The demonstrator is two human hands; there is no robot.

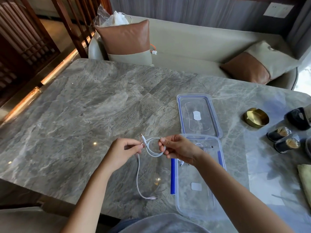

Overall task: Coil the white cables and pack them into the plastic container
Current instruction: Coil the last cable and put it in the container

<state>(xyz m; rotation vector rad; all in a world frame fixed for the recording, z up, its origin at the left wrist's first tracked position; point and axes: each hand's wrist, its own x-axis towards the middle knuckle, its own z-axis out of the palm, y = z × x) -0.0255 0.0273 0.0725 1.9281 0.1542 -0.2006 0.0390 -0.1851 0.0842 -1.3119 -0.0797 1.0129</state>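
Observation:
A white cable forms a small loop between my hands above the marble table. My right hand pinches the loop's right side. My left hand pinches the cable just beside the loop, near one plug that sticks upward. The cable's loose tail hangs down to the table and ends in a plug near the front edge. A clear plastic container with blue clips lies to the right, under my right forearm. Another white cable lies inside it, partly hidden.
The container's clear lid with a blue seal lies flat behind the container. A brass ashtray, two small dark jars and a green cloth sit at the right. A sofa with cushions stands beyond the table.

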